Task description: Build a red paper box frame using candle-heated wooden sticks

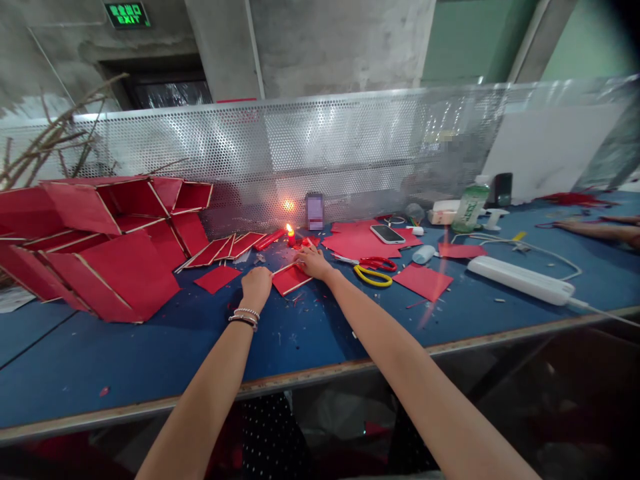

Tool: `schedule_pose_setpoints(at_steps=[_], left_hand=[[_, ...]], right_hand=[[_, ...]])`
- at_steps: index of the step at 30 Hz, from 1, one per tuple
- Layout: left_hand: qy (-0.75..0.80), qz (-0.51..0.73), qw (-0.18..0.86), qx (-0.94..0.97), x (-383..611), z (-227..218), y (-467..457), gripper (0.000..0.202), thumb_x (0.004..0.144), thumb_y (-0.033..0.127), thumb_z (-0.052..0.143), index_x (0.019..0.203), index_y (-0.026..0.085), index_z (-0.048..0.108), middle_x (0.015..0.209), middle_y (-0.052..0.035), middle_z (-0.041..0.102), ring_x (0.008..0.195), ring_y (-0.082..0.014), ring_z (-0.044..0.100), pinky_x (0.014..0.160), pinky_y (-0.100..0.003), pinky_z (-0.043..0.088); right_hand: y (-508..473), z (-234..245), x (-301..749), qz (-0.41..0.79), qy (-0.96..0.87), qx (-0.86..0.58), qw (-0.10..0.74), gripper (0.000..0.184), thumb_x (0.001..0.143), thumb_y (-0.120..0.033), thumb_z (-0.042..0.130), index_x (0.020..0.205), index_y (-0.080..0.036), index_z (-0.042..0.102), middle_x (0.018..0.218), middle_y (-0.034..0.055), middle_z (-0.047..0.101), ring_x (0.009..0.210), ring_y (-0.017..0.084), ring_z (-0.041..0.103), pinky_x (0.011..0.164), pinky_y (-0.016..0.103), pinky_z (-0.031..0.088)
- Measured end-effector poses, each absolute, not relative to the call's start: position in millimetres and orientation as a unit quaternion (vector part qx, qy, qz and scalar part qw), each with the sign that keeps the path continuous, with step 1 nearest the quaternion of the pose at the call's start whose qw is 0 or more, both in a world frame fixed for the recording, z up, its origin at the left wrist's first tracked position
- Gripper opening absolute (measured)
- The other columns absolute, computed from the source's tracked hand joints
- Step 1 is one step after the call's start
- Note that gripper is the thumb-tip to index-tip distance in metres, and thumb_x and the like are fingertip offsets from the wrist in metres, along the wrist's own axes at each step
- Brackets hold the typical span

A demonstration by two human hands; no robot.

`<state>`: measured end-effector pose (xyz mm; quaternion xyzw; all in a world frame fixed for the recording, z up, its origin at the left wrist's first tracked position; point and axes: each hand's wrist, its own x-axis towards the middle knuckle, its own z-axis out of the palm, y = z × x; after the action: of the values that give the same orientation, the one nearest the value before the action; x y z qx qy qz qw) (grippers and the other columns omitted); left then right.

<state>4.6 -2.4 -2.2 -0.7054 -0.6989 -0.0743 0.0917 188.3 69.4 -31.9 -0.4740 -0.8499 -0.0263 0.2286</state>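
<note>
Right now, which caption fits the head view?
Left hand and right hand on a red panel near a lit candle atop a blue table.

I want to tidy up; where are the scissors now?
In the head view, the scissors lie on the blue table, just right of the person's right hand and left of a loose red square.

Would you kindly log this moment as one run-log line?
left hand: at left edge of red panel; right hand: on its far right corner; candle: lit, beyond panel; scissors: lying right of panel
</note>
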Motion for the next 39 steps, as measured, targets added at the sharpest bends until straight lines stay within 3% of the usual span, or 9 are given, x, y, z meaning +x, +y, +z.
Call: schedule_pose_setpoints(at_steps=[18,39], left_hand=[[-0.704,-0.074,0.088,-0.700,7.1,1.6,-4.6,0.033,0.085,0.031,0.043,0.094,0.018,0.071,0.096,-0.0147,0.068,0.094,-0.0271,0.063,0.075,-0.034,0.048],[-0.714,-0.086,0.080,-0.690,6.6,2.4,-4.6,0.032,0.084,0.030,0.044,0.094,0.017,0.071,0.096,-0.0154,0.068,0.093,-0.0274,0.063,0.076,-0.035,0.048]], right_hand=[[65.1,-27.2,190.4,-0.022,-0.862,-0.459,0.214,0.035,0.085,-0.017,0.040,0.112,-0.025,0.060,0.124,0.0063,0.050,0.120,0.024,0.035,0.094,0.044,0.033],[66.3,-28.6,189.9,-0.028,-0.865,-0.456,0.207,0.036,0.084,-0.016,0.041,0.111,-0.027,0.063,0.124,0.0051,0.050,0.118,0.025,0.035,0.093,0.044,0.034]])
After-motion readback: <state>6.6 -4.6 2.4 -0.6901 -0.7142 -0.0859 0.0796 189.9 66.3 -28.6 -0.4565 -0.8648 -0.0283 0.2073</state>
